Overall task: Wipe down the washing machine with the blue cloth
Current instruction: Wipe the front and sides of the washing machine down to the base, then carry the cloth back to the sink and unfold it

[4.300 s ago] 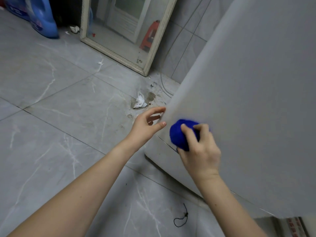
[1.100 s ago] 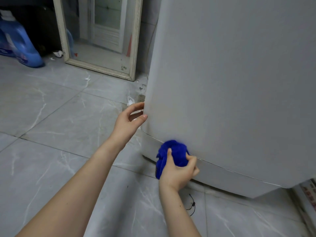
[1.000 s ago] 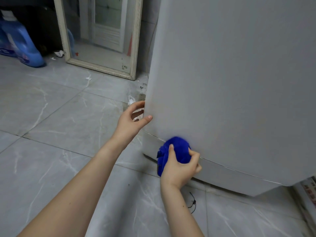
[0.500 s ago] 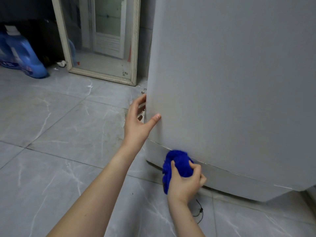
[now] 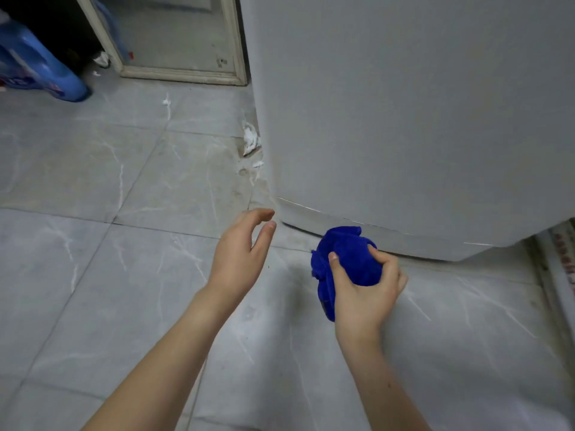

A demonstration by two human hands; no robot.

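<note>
- Down at floor level, the washer [image 5: 404,113] fills the upper right, its grey side panel plain and its lower trim band curving just above the floor [image 5: 109,275].
- The floor is grey marbled tile with pale streaks and grout lines.
- A framed mirror [image 5: 174,35] leans behind the washer's left corner, its bottom edge on the tiles.
- A blue jug [image 5: 34,70] stands at the far left, well apart from the washer.
- A scrap of white paper [image 5: 250,140] lies against the washer's left corner, with smaller white bits and a dirty patch on the tile near it.
- At the right edge a pale vertical strip with red marks shows beside the washer's base; it is too blurred to name.
- Nothing lies between the hands and the washer's base.
- The right hand [image 5: 364,290] is closed around the cloth [image 5: 345,259], thumb over the near side and fingers curled across the far side.
- The cloth is bunched into a ball, its top at the lower edge of the trim band; whether it touches is hard to tell. A loose fold hangs down by the wrist.
- The left hand [image 5: 242,253] is empty, fingers loosely curved and slightly spread, tips pointing at the washer's left bottom corner, near it but apart.
- Both forearms are bare and reach in from the bottom edge.
</note>
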